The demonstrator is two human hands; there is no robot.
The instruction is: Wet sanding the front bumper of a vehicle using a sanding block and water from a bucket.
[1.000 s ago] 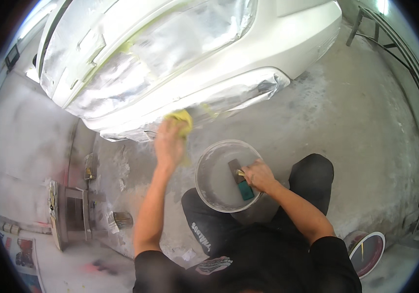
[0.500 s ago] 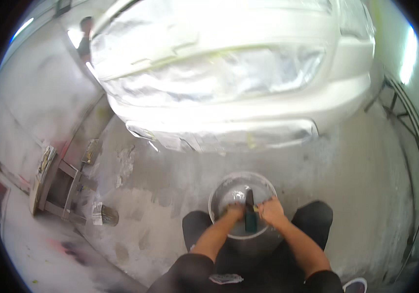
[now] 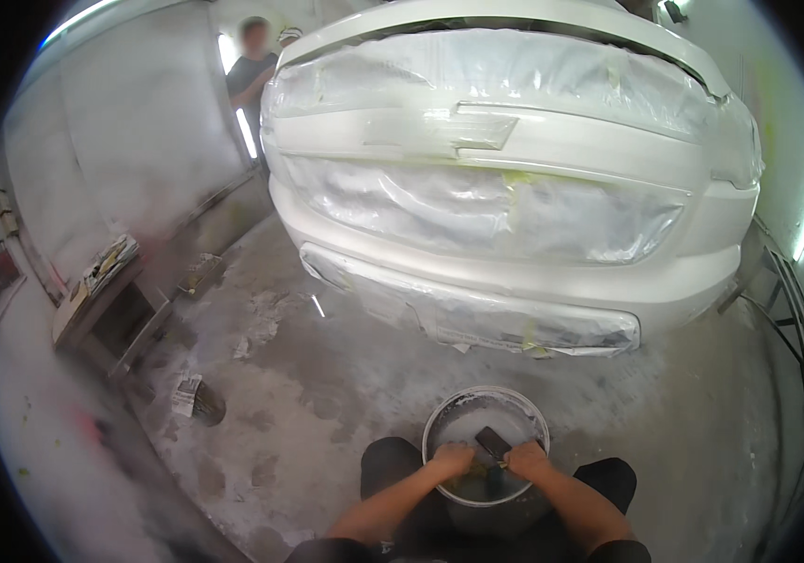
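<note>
Between my knees stands a round, pale-rimmed bucket (image 3: 429,418) with greyish water in it. My left hand (image 3: 454,459) is over its left side, fingers curled down; what they hold is hidden, though something yellowish-green shows just below. Closed at the bucket's right side, my right hand (image 3: 527,460) grips a dark rectangular block (image 3: 492,442), which sticks out toward the upper left, tilted over the water. A dim dark shape lies lower in the bucket, too murky to name.
Ahead stands a white car (image 3: 599,141), partly masked with plastic film. A paper-topped stool (image 3: 106,300) and a dark can (image 3: 207,403) are at left. A metal frame (image 3: 791,328) lines the right wall. Another person (image 3: 252,70) stands beyond the car's left side.
My view has tilted up, so car and bucket sit lower in the picture. The dark block has turned from upright to slanting, near my right hand. The other person shows more fully.
</note>
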